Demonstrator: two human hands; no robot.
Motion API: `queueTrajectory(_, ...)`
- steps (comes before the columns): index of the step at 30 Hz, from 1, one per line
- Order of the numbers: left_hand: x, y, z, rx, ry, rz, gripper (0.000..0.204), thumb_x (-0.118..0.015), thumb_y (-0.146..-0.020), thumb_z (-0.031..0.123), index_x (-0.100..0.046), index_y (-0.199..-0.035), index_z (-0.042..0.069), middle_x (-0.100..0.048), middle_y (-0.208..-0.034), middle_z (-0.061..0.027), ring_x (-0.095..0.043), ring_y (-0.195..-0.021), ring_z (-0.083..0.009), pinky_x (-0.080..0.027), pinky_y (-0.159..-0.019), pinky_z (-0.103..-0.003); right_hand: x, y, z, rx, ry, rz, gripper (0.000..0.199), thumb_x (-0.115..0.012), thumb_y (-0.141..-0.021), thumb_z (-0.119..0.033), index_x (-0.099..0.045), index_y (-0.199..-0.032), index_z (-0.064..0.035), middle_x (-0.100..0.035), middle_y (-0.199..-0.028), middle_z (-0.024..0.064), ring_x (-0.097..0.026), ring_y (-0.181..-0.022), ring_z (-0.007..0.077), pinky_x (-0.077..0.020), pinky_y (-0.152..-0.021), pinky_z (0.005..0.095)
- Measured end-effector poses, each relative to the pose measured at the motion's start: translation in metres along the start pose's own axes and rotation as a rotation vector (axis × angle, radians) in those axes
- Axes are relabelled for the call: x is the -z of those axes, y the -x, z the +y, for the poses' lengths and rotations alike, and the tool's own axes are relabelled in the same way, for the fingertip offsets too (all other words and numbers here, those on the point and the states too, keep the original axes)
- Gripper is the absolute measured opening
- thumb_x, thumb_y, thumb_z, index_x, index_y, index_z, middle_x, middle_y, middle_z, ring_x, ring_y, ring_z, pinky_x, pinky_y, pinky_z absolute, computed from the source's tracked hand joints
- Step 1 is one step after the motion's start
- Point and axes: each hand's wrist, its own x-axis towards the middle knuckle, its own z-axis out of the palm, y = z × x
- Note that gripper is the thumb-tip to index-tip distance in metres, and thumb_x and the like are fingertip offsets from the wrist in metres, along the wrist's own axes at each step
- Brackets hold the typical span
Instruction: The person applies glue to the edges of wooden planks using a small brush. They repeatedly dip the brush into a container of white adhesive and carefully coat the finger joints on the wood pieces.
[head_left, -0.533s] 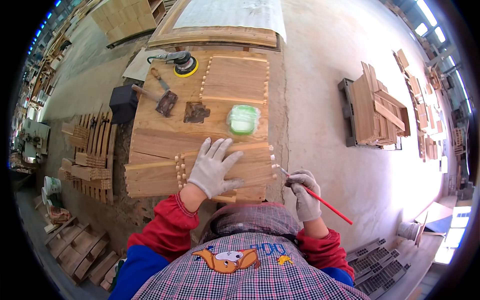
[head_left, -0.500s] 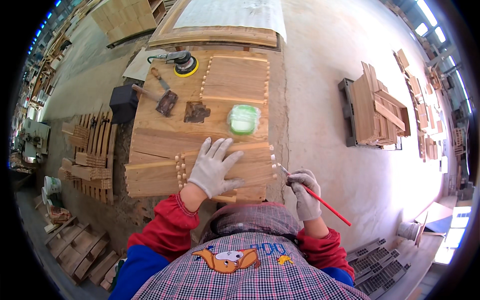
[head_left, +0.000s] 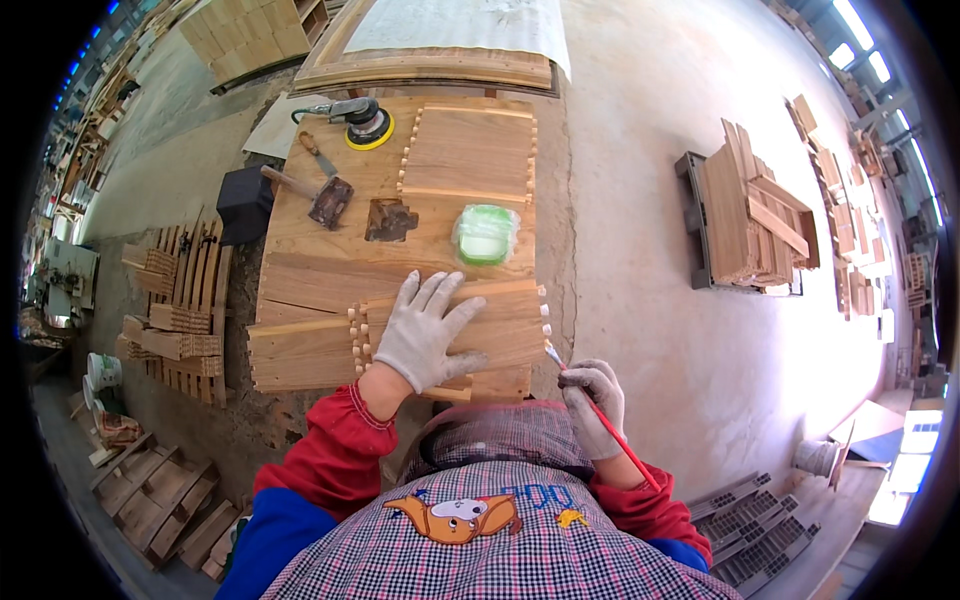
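Note:
My left hand [head_left: 425, 335], in a pale work glove, lies spread on a wooden panel [head_left: 512, 325] with dowel-like tenons along its ends. In my gloved right hand [head_left: 597, 405] is a thin red-handled paintbrush [head_left: 612, 428]. Its bristle tip is at the panel's right end, close to the lowest pale tenons; whether it touches I cannot tell. A second toothed panel [head_left: 295, 355] lies to the left, beside the first one. Beyond my left hand stands a green and white tub [head_left: 485, 240] wrapped in clear plastic.
On the wooden worktable [head_left: 320, 255] lie a mallet [head_left: 328, 203], a chisel [head_left: 318, 155], a round sander [head_left: 368, 125] with a yellow rim, and another panel [head_left: 470, 150]. Stacked boards [head_left: 750, 215] stand right, a slatted pallet [head_left: 190, 310] left. A black box [head_left: 245, 205] adjoins the table's left edge.
My right hand has moved slightly down and left. The brush has turned steeper, its tip shifting lower along the panel's end. My left hand has stayed on the panel.

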Motion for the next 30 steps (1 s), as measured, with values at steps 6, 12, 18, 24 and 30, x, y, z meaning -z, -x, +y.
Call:
queueTrajectory(6, -0.001, 0.0, -0.001, -0.005, 0.004, 0.004, 0.074, -0.072, -0.077, 0.062, -0.064, -0.132, 0.014, -0.05, -0.144, -0.023, -0.044, -0.137, -0.0407, -0.024, -0.119, -0.059, 0.008, 0.007, 0.012, 0.01, -0.029, -0.01, 0.015, -0.062, -0.085, 0.002, -0.069, -0.098, 0.0024, -0.062, -0.102, 0.0134, -0.064, -0.092, 0.0219, -0.0522, -0.081, 0.0317)
queueTrajectory(12, -0.002, 0.001, -0.003, -0.01, 0.009, 0.005, 0.073, -0.072, -0.078, 0.061, -0.063, -0.132, 0.013, -0.05, -0.144, -0.0232, -0.044, -0.137, -0.0409, -0.025, -0.119, -0.06, 0.01, 0.009, 0.016, -0.194, -0.302, 0.03, 0.016, -0.056, -0.092, -0.001, -0.065, -0.103, 0.0054, -0.064, -0.095, 0.0105, -0.065, -0.084, 0.017, -0.0543, -0.078, 0.0301)
queueTrajectory(18, -0.003, 0.0, -0.002, -0.013, 0.006, 0.019, 0.073, -0.072, -0.077, 0.061, -0.063, -0.132, 0.013, -0.051, -0.144, -0.023, -0.044, -0.137, -0.0405, -0.025, -0.118, -0.06, 0.008, -0.016, 0.0, -0.175, -0.381, 0.096, 0.018, -0.053, -0.101, -0.008, -0.063, -0.109, 0.0048, -0.067, -0.093, 0.0087, -0.065, -0.081, 0.0137, -0.0572, -0.076, 0.0306)
queueTrajectory(24, -0.002, 0.0, -0.001, -0.01, 0.014, 0.024, 0.073, -0.073, -0.077, 0.062, -0.064, -0.132, 0.014, -0.051, -0.144, -0.0229, -0.045, -0.137, -0.0404, -0.026, -0.118, -0.06, 0.006, -0.022, -0.002, -0.255, -0.34, 0.076, 0.016, -0.053, -0.103, -0.01, -0.062, -0.104, 0.0035, -0.065, -0.085, 0.0073, -0.064, -0.072, 0.0123, -0.0565, -0.068, 0.0279)
queueTrajectory(30, -0.001, 0.0, 0.0, -0.002, 0.013, 0.021, 0.073, -0.073, -0.077, 0.062, -0.064, -0.132, 0.014, -0.051, -0.144, -0.0227, -0.045, -0.137, -0.0404, -0.025, -0.118, -0.06, 0.021, -0.026, -0.01, -0.254, -0.343, 0.094, 0.016, -0.053, -0.103, -0.01, -0.062, -0.104, 0.0034, -0.067, -0.087, 0.009, -0.065, -0.073, 0.0134, -0.0577, -0.068, 0.0285)
